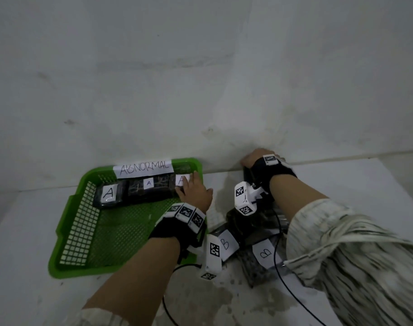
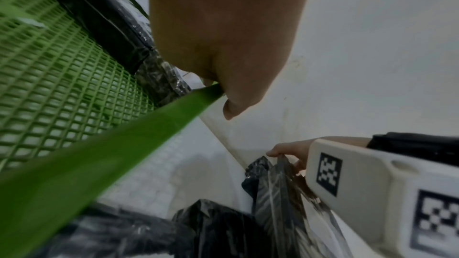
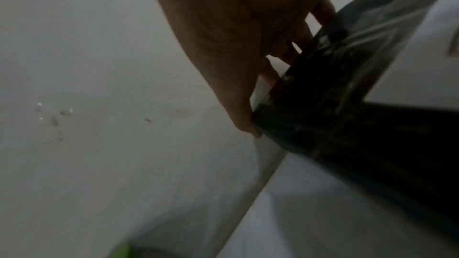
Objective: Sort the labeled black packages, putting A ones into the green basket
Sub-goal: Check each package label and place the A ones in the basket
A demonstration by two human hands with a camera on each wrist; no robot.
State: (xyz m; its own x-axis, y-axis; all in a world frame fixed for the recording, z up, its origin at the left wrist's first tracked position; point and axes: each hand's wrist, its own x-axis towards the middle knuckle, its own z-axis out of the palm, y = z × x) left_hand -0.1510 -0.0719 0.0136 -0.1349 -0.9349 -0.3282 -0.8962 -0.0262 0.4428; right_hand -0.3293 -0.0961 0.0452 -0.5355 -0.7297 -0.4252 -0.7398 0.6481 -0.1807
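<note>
Sleeves of pale, streaked cloth cover both forearms at the bottom of the head view, each wrist wearing a black strap with white marker blocks. Her left hand (image 1: 194,190) reaches over the right wall of the green basket (image 1: 71,231), fingers laid on the third A package (image 1: 180,182) at the far right corner; the left wrist view shows the palm low over the green rim, but whether the fingers pinch the package or only rest on it I cannot tell. Beside that package, along the basket's far wall, lie two more black ones with white A labels: middle A package (image 1: 151,188) and left A package (image 1: 107,194). A paper sign reading ABNORMAL (image 1: 144,168) hangs on the far rim.

Her right hand (image 1: 256,158) is at the wall, right of the basket, fingers curled over the top edge of an upright black package (image 3: 335,89), thumb on its near side. Its label is not visible.

Between the arms, on the white table (image 1: 24,231), lie two B packages (image 1: 226,243) (image 1: 265,254), labels up, touching each other, with black cables trailing past them.
</note>
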